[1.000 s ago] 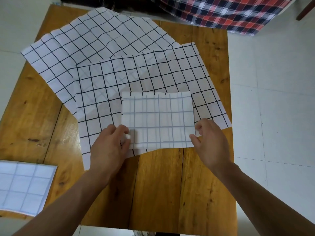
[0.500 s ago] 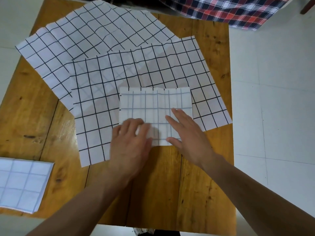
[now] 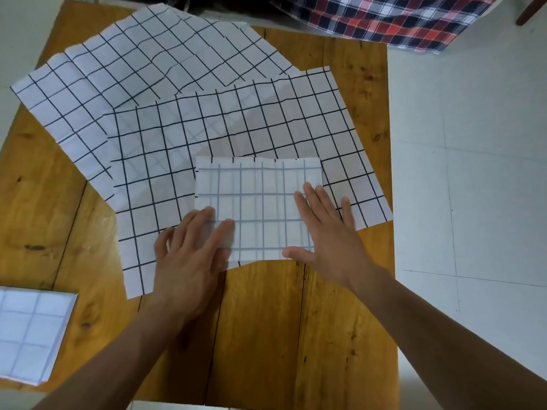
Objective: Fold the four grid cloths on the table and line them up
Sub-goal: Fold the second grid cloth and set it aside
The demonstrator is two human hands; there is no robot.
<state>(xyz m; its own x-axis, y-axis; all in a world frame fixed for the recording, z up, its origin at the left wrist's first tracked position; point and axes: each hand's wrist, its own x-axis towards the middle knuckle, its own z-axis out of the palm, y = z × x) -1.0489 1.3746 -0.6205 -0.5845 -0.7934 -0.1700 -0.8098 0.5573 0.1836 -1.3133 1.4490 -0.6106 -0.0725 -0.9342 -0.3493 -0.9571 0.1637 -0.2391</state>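
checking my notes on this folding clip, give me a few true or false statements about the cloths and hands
1. Both hands lie flat on the folded cloth in the middle. True: the left hand and right hand press on it, palms down.
2. Two grid cloths are unfolded. True: the near open cloth overlaps the far open cloth.
3. The finished folded cloth sits at the table's right edge. False: it sits at the near left corner.
4. The plaid fabric lies on the wooden table. False: it is beyond the far edge.
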